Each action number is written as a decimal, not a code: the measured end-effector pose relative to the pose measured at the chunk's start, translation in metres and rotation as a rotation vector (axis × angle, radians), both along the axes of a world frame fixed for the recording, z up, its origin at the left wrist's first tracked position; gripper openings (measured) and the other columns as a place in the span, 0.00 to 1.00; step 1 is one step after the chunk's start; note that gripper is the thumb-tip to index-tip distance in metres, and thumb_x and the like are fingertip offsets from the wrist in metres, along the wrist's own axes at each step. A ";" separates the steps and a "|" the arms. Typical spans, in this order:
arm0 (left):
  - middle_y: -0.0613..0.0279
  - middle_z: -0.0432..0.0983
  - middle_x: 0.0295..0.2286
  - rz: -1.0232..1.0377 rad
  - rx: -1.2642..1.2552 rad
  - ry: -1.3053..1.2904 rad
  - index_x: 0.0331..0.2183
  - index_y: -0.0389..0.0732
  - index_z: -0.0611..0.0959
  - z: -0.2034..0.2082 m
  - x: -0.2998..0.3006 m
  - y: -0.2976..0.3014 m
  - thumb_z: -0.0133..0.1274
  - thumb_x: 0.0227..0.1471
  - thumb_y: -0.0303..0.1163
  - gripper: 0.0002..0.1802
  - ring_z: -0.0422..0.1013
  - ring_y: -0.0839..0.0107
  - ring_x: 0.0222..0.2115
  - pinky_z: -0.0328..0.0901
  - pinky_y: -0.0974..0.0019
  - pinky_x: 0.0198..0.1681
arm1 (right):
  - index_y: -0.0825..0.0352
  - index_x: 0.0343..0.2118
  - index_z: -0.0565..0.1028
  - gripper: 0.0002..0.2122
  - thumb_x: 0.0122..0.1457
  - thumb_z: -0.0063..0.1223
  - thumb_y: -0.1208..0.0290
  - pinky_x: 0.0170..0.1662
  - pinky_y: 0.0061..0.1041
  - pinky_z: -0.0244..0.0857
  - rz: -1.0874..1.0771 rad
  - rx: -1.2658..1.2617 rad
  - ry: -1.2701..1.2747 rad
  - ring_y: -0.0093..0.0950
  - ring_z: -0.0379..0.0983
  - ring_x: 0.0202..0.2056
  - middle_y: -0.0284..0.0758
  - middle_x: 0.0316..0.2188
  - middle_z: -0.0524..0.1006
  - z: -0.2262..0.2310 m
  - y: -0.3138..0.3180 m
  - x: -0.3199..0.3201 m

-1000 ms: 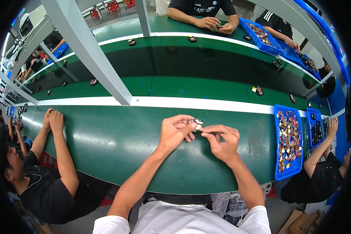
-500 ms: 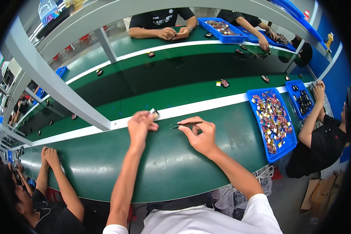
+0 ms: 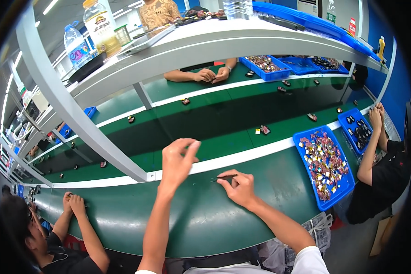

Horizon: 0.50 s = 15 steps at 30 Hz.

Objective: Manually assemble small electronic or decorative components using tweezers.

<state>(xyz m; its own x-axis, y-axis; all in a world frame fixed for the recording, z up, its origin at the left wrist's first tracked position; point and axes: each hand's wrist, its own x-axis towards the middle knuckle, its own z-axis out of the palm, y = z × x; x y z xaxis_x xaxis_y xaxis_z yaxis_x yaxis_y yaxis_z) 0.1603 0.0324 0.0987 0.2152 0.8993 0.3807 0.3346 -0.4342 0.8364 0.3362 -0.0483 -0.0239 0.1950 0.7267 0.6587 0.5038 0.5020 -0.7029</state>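
My left hand [image 3: 179, 162] is raised over the white rail at the edge of the belt. Its thumb and fingers are apart, and nothing shows between them; the space behind the hand is hidden. Above the green tabletop, my right hand [image 3: 239, 186] grips a pair of dark tweezers [image 3: 223, 177], tips toward the left. To its right lies a blue tray [image 3: 323, 208] heaped with small parts [image 3: 323, 162] in pink, white and yellow. On the belt beyond the rail sits a small dark and pink part with a white and yellow tab [image 3: 263, 130].
A green belt [image 3: 214, 112] with scattered small parts runs across. A grey post [image 3: 91, 132] holds a shelf [image 3: 242, 43] with bottles. Co-workers' hands are at left [image 3: 75, 203], right [image 3: 376, 116] and across [image 3: 213, 75]. A second blue tray [image 3: 357, 148] holds black parts.
My left hand has risen and no longer shows the small white-tabbed part it held. My right hand still holds the tweezers. The view has tilted up, showing more of the shelf.
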 end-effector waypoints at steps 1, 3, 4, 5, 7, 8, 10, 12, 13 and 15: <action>0.54 0.81 0.27 -0.093 0.009 -0.071 0.34 0.28 0.84 0.024 0.004 -0.018 0.55 0.59 0.28 0.11 0.79 0.72 0.22 0.70 0.74 0.21 | 0.64 0.28 0.83 0.04 0.49 0.69 0.74 0.16 0.22 0.51 0.000 -0.020 -0.002 0.19 0.57 0.10 0.29 0.12 0.71 0.001 0.000 -0.002; 0.54 0.81 0.27 -0.379 0.070 -0.163 0.31 0.30 0.85 0.059 0.001 -0.050 0.53 0.60 0.28 0.12 0.79 0.71 0.22 0.70 0.73 0.21 | 0.66 0.25 0.82 0.04 0.49 0.69 0.75 0.16 0.23 0.51 0.004 -0.004 0.003 0.19 0.56 0.10 0.29 0.16 0.76 0.003 0.002 -0.004; 0.54 0.81 0.27 -0.575 0.218 -0.249 0.29 0.30 0.85 0.073 -0.003 -0.062 0.53 0.59 0.28 0.12 0.78 0.70 0.21 0.70 0.72 0.20 | 0.66 0.25 0.82 0.04 0.49 0.69 0.75 0.16 0.23 0.51 0.000 0.038 -0.012 0.19 0.56 0.10 0.29 0.18 0.78 0.002 0.003 -0.002; 0.55 0.80 0.27 -0.759 0.370 -0.325 0.26 0.30 0.84 0.085 -0.010 -0.076 0.53 0.58 0.27 0.12 0.78 0.70 0.20 0.70 0.71 0.20 | 0.67 0.24 0.82 0.04 0.49 0.69 0.75 0.16 0.23 0.51 0.008 0.079 -0.023 0.19 0.56 0.10 0.29 0.20 0.79 0.001 0.004 -0.004; 0.60 0.80 0.29 -0.973 0.331 -0.572 0.30 0.33 0.83 0.091 -0.014 -0.103 0.56 0.55 0.28 0.08 0.77 0.72 0.22 0.69 0.68 0.20 | 0.67 0.25 0.82 0.04 0.49 0.69 0.75 0.16 0.23 0.49 -0.005 0.004 -0.009 0.18 0.55 0.10 0.28 0.20 0.79 0.000 0.004 -0.002; 0.57 0.80 0.27 -1.020 0.290 -0.535 0.28 0.33 0.82 0.099 -0.021 -0.113 0.57 0.55 0.29 0.08 0.77 0.65 0.24 0.70 0.66 0.22 | 0.67 0.25 0.82 0.04 0.49 0.69 0.75 0.16 0.23 0.49 -0.010 -0.029 -0.002 0.18 0.55 0.10 0.28 0.19 0.79 0.000 0.005 -0.001; 0.54 0.79 0.24 -1.047 0.242 -0.513 0.26 0.34 0.82 0.096 -0.024 -0.114 0.58 0.54 0.29 0.08 0.78 0.57 0.26 0.71 0.64 0.24 | 0.68 0.25 0.82 0.04 0.48 0.69 0.76 0.16 0.22 0.48 -0.024 -0.100 -0.002 0.17 0.55 0.11 0.29 0.20 0.79 -0.003 0.006 0.001; 0.51 0.78 0.24 -1.143 0.626 -0.773 0.23 0.31 0.84 0.093 -0.018 -0.128 0.65 0.53 0.46 0.25 0.72 0.68 0.17 0.62 0.71 0.17 | 0.69 0.24 0.82 0.04 0.48 0.69 0.77 0.16 0.22 0.48 0.057 -0.053 -0.004 0.17 0.55 0.11 0.30 0.21 0.80 0.006 0.007 -0.016; 0.51 0.78 0.24 -1.134 0.623 -0.788 0.23 0.31 0.84 0.092 -0.016 -0.124 0.65 0.53 0.46 0.25 0.72 0.68 0.17 0.62 0.71 0.17 | 0.70 0.24 0.82 0.04 0.48 0.69 0.78 0.16 0.22 0.48 0.011 -0.033 -0.017 0.17 0.55 0.11 0.30 0.22 0.81 0.005 0.006 -0.009; 0.55 0.74 0.20 -1.181 0.466 -0.821 0.20 0.32 0.80 0.100 -0.014 -0.121 0.68 0.47 0.55 0.31 0.72 0.65 0.16 0.64 0.69 0.17 | 0.71 0.23 0.81 0.04 0.47 0.69 0.80 0.17 0.21 0.50 0.012 0.041 -0.048 0.16 0.55 0.12 0.31 0.27 0.84 0.004 0.008 -0.001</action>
<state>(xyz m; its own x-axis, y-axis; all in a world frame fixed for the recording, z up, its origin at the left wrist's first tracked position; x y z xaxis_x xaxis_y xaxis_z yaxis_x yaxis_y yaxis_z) 0.1459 -0.0884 0.1984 0.2990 0.1353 0.9446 -0.8634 -0.3832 0.3282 0.3355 -0.0401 -0.0195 0.1537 0.7007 0.6967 0.5302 0.5365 -0.6566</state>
